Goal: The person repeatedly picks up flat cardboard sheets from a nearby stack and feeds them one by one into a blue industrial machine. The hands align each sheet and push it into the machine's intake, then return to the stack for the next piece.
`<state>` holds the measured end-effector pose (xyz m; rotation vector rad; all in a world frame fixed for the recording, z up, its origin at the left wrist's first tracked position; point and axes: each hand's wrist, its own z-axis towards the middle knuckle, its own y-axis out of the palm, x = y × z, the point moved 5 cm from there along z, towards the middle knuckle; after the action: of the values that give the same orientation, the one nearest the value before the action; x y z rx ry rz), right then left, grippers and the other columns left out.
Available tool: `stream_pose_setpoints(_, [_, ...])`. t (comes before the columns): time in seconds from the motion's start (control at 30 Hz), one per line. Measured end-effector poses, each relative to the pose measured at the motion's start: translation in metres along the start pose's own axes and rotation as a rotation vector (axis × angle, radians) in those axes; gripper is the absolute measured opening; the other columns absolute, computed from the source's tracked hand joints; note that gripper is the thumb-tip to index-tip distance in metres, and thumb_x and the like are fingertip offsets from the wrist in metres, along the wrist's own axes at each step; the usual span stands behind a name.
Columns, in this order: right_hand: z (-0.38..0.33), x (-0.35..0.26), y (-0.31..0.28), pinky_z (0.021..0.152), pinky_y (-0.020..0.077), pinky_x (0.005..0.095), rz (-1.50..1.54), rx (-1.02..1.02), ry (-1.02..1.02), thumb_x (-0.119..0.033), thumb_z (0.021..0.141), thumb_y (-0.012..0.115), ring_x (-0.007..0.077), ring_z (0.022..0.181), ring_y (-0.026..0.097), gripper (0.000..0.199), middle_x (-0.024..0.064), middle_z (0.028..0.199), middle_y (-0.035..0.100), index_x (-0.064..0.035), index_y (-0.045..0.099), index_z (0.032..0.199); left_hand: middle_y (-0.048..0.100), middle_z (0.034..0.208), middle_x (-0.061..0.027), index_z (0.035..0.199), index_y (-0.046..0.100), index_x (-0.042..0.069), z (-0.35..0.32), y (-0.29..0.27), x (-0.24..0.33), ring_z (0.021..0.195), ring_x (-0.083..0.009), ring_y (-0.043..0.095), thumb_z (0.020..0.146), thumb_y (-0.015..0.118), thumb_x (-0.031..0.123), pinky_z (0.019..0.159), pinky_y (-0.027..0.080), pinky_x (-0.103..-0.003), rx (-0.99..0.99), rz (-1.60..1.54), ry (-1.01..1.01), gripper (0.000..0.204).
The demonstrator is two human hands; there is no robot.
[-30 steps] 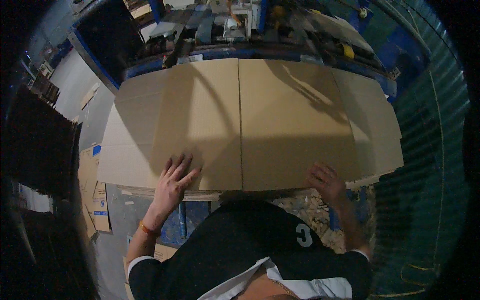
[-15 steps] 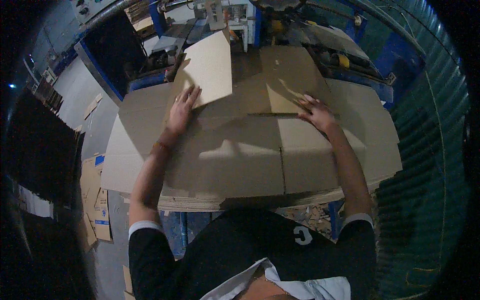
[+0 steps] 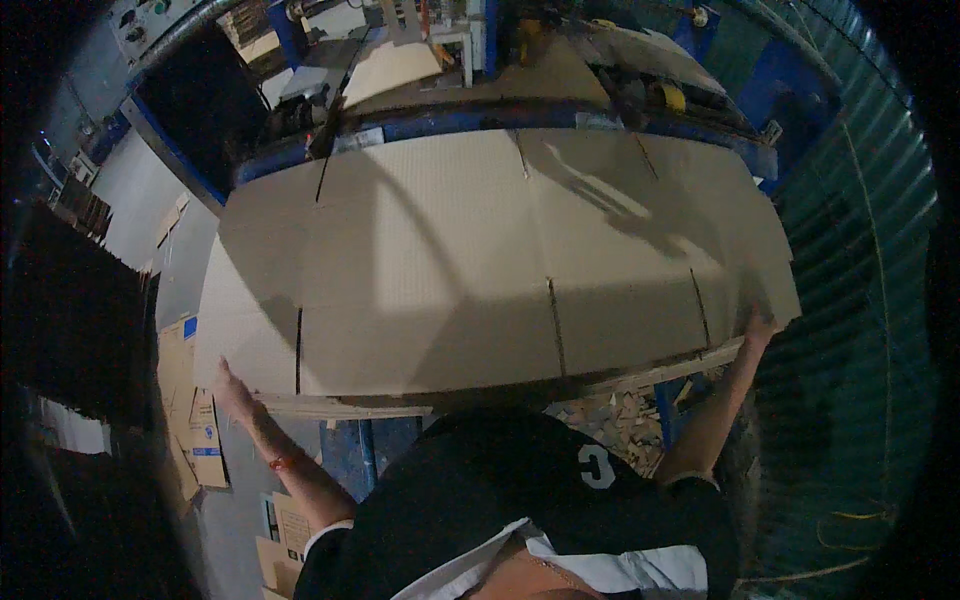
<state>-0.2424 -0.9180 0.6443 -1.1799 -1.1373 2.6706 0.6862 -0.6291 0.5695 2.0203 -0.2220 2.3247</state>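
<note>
Brown corrugated cardboard fills the middle of the view: a large flat slotted box blank [image 3: 480, 270] lying open on top of a stack of similar sheets, whose edges show along the near side. The left hand [image 3: 232, 392] sits at the near left corner of the sheet, fingers extended against its edge; whether it grips or only steadies the corner I cannot tell. The right hand [image 3: 760, 328] is at the near right corner, fingers curled onto the edge, seemingly pinching it. With the arms spread wide to both corners, the hold looks suited to keeping so broad a sheet level and square. Beyond the far edge stands a blue-framed machine [image 3: 480, 110]. Loose cardboard pieces [image 3: 195, 420] lie on the floor at near left.
</note>
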Motion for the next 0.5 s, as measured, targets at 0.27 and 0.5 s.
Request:
stream_pose_setpoints(0.27, [0.053,0.045,0.021,0.085,0.0479,0.0362,0.474,0.196,0.122,-0.009,0.080,0.060,0.0283,0.098,0.056,0.048,0.0198,0.117,0.052,-0.0012,0.047,0.126,0.050,0.124,-0.0155,0.121,0.047,-0.005,-0.052,-0.002,0.116,0.106,-0.0241,0.052,0.084,0.059,0.018,0.092,0.040,-0.035,-0.100,-0.380,0.000,0.045])
stream_pose_setpoints(0.5, [0.078,-0.014,-0.018,0.083,0.0446,0.0477,0.527,0.292,-0.009,-0.032,0.072,0.069,0.0367,0.100,0.055,0.067,0.0263,0.112,0.056,-0.0018,0.046,0.127,0.051,0.121,-0.0150,0.116,0.049,-0.006,-0.014,0.033,0.210,0.105,-0.0231,0.052,0.086,0.053,0.010,0.091,0.040,-0.032,-0.188,-0.219,0.511,0.034])
